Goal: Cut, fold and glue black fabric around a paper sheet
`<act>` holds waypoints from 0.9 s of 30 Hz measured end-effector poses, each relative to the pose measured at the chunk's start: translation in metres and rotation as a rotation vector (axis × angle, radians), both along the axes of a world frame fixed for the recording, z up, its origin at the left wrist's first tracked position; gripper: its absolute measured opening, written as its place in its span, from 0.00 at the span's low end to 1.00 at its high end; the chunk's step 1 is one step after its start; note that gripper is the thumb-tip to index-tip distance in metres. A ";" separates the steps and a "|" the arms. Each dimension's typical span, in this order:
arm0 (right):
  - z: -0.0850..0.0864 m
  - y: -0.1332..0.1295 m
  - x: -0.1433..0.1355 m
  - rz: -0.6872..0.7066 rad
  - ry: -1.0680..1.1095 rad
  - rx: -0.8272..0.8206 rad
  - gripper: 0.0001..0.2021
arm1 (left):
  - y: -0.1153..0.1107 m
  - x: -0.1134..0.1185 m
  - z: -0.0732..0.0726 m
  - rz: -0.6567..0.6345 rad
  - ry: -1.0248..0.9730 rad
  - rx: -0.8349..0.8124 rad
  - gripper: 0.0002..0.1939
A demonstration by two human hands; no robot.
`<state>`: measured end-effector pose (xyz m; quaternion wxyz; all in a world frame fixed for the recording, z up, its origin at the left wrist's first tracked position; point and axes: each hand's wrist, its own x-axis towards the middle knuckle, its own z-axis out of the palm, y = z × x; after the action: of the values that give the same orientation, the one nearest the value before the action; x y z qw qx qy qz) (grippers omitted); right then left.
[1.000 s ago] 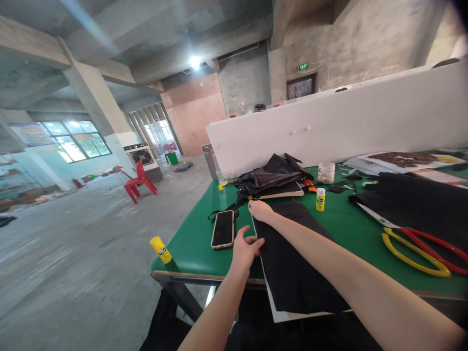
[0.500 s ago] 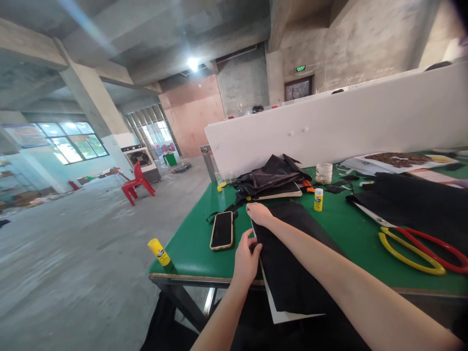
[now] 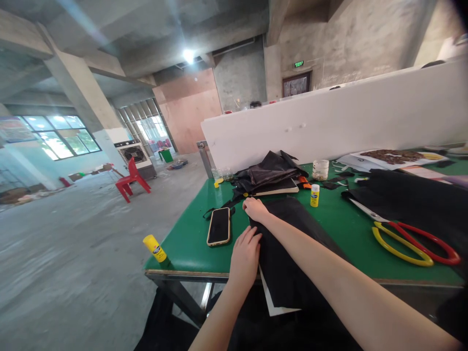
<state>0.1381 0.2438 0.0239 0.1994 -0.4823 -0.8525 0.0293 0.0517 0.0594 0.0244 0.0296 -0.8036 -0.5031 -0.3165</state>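
Note:
A piece of black fabric [image 3: 292, 263] lies over a white board [image 3: 272, 304], whose near corner and lower left edge show beneath it and overhang the table's front edge. My right hand [image 3: 256, 208] reaches across the fabric, its fingers curled over the far end of the left edge. Closer to me, my left hand [image 3: 245, 253] is closed over the same edge, fingers together and touching the fabric. The fingertips of both hands are partly hidden. A phone [image 3: 219, 226] rests left of the hands.
On the green table [image 3: 188, 243], a yellow glue stick [image 3: 155, 248] stands at the left corner and another glue stick [image 3: 314, 196] beyond the fabric. Large scissors [image 3: 402, 239] lie at right beside black cloth [image 3: 413, 200]. A black fabric pile [image 3: 268, 173] and clear jar [image 3: 320, 170] sit before a white partition [image 3: 329, 122].
My left hand has shifted slightly up along the edge, and its fingers have closed over the fabric from a spread pinch. My right hand stays at the far end. The view has moved slightly.

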 end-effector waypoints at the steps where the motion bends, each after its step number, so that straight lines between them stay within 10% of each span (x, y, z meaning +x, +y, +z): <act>1: -0.001 0.000 -0.001 -0.006 0.017 -0.010 0.15 | 0.001 0.000 0.001 -0.052 -0.001 -0.017 0.17; 21: 0.000 0.025 0.051 0.080 1.047 -0.263 0.16 | -0.024 -0.015 0.027 -0.383 0.309 -0.335 0.39; 27: -0.001 0.015 0.072 0.106 1.023 -0.242 0.14 | -0.023 -0.018 0.027 -0.401 0.294 -0.362 0.46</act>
<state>0.2104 0.2590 0.0233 0.5314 -0.3819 -0.6600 0.3691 0.0338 0.0363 0.0511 -0.1047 -0.9163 -0.3730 -0.1017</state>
